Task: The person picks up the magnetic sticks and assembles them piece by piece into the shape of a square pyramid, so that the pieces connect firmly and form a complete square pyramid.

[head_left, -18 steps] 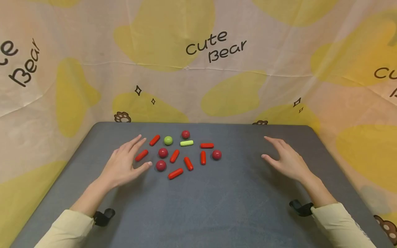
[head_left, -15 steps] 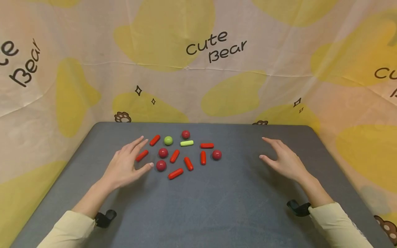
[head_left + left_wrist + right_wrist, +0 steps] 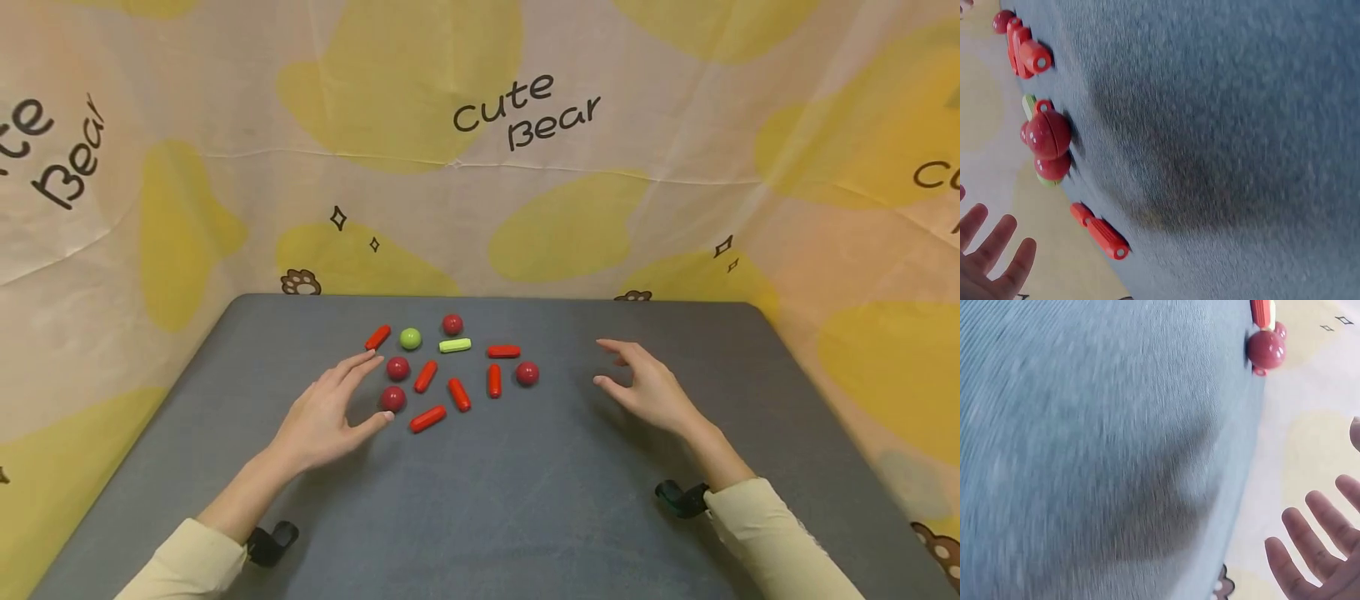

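My left hand (image 3: 322, 421) hovers over the grey table with its fingers spread and nothing in its grasp. Its thumb tip appears next to a dark red ball (image 3: 392, 398); contact cannot be told. Another red ball (image 3: 398, 368) lies just past its fingers, near a red rod (image 3: 378, 337). A second red rod (image 3: 1108, 239) shows in the left wrist view, but the left hand covers it in the head view. My right hand (image 3: 651, 390) is held above the table, fingers apart and holding nothing. Nearest to it is a red ball (image 3: 527, 373).
Several more red rods (image 3: 427, 419) lie scattered between the hands. Farther back are a green ball (image 3: 410, 338), a light green rod (image 3: 454, 345) and a red ball (image 3: 452, 324). A patterned cloth (image 3: 562, 225) stands behind the grey table (image 3: 510, 517).
Both hands have moved inward, the left to the right and slightly nearer, the right to the left. The left hand now covers one red rod in the head view.
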The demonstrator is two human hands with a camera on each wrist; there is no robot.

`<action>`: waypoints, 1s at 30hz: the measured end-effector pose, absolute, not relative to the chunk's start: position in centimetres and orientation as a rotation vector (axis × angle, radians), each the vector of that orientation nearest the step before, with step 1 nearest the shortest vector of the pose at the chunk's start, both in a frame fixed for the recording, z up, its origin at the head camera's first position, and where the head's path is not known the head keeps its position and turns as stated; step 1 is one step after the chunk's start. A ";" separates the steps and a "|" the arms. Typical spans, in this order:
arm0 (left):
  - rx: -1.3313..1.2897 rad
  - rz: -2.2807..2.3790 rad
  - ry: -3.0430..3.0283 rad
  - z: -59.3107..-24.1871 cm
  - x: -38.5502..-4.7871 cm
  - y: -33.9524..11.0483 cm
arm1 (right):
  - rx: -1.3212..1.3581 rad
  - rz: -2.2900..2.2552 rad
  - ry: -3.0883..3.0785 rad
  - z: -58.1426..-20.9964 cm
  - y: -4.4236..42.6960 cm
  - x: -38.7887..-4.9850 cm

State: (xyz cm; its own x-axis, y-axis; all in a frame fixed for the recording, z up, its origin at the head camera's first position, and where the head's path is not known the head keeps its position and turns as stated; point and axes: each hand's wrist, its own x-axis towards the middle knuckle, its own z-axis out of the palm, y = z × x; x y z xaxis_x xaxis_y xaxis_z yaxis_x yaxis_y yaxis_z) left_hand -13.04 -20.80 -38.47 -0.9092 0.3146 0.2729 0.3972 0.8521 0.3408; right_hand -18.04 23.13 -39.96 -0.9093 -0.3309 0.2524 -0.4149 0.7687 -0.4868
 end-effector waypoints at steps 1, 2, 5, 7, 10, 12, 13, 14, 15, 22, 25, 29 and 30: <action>-0.551 -0.585 -2.823 -38.5 -12.9 -20.6 | 0.594 0.852 -2.817 -40.1 22.8 -18.1; -0.556 -0.587 -2.822 -38.5 -12.8 -20.5 | 0.592 0.876 -2.822 -40.2 22.5 -18.2; -0.575 -0.601 -2.820 -38.7 -12.7 -20.0 | 0.595 0.933 -2.837 -40.5 21.5 -18.5; -0.588 -0.616 -2.818 -38.8 -12.6 -19.7 | 0.607 0.951 -2.843 -40.8 20.8 -18.6; -0.609 -0.639 -2.811 -39.1 -12.5 -19.2 | 0.634 0.964 -2.847 -41.2 19.8 -18.9; -0.619 -0.647 -2.811 -39.3 -12.5 -19.0 | 0.655 0.970 -2.845 -41.5 19.3 -19.2; -0.622 -0.650 -2.811 -39.4 -12.4 -18.8 | 0.663 0.972 -2.844 -41.6 19.0 -19.3; -0.624 -0.653 -2.814 -39.5 -12.4 -18.7 | 0.671 0.971 -2.843 -41.7 18.8 -19.4; -0.625 -0.656 -2.818 -39.7 -12.4 -18.6 | 0.680 0.963 -2.843 -41.8 18.6 -19.5; -0.651 -0.682 -2.859 -40.3 -12.5 -17.9 | 0.689 0.964 -2.858 -42.3 17.6 -20.0; -0.658 -0.684 -2.869 -40.5 -12.6 -17.5 | 0.673 0.992 -2.862 -42.2 17.2 -20.1; -0.638 -0.669 -2.907 -40.8 -12.8 -16.9 | 0.672 0.998 -2.870 -42.2 16.7 -20.3; -0.629 -0.657 -2.921 -40.9 -12.9 -16.7 | 0.671 1.001 -2.872 -42.2 16.6 -20.3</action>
